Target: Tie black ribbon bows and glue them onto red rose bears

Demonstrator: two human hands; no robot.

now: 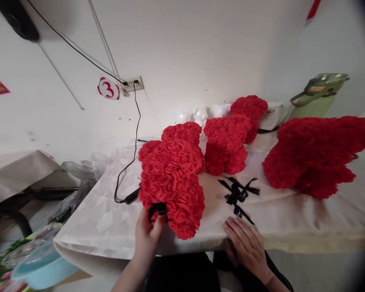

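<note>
In the head view, my left hand (148, 232) is closed on the lower left part of a red rose bear (173, 174), its body covered with small foam roses. Next to my thumb, a black ribbon bow (158, 210) lies against the roses. My right hand (246, 245) rests at the table's front edge with its fingers stretched out, holding nothing. Just beyond its fingertips are several black ribbon bows (239, 194) in a loose pile. To their right a larger red rose bear (313, 156) leans sideways on the cloth.
More red rose bears (226, 142) stand behind on the cloth-covered table (97, 227). A corded black tool (132, 196) lies left, its wire running to a wall socket (134, 84). White figures (200, 114) and a green jug (318, 99) stand by the wall. A blue basin (45, 269) sits below left.
</note>
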